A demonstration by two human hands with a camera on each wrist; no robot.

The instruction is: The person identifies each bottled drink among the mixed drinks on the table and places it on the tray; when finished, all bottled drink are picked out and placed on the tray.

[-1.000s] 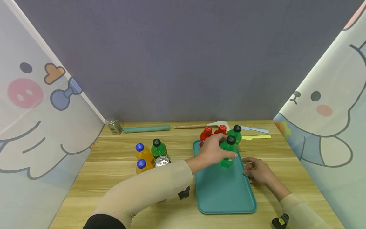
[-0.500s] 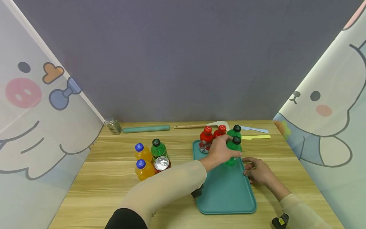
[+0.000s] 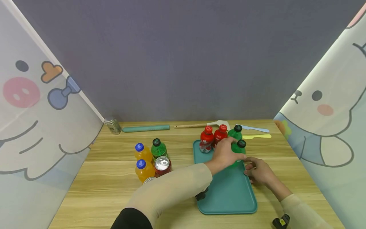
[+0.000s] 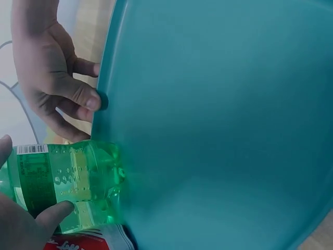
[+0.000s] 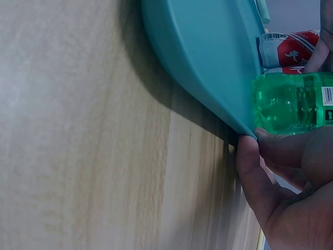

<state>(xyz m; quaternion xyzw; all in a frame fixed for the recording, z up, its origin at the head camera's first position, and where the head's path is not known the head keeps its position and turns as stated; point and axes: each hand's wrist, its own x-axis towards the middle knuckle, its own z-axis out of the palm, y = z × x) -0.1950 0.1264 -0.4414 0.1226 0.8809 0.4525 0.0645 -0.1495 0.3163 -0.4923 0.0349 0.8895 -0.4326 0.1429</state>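
My left hand point(image 3: 224, 155) grips a green soda bottle point(image 3: 238, 148) with a black cap at the right side of the teal tray point(image 3: 226, 194). In the left wrist view the bottle point(image 4: 78, 182) is upright, its base right at the tray surface. A second green bottle point(image 3: 235, 132) stands just behind it. Two red bottles point(image 3: 206, 140) are at the tray's back left. At the right edge my right hand point(image 3: 258, 171) pinches the rim between thumb and fingers, as the right wrist view shows at the tray rim point(image 5: 208, 104).
Left of the tray stand two orange-drink bottles point(image 3: 145, 170), a green bottle point(image 3: 158, 149) and a soda can point(image 3: 162, 165), with another can top partly behind the left sleeve. Along the back lie a teal rod point(image 3: 146, 128), a spatula point(image 3: 191, 126), plastic knives point(image 3: 256, 136) and a jar point(image 3: 113, 126).
My left hand has carried the green bottle rightward and down toward the tray's right edge, close in front of the other green bottle. The right hand has stayed at the rim.
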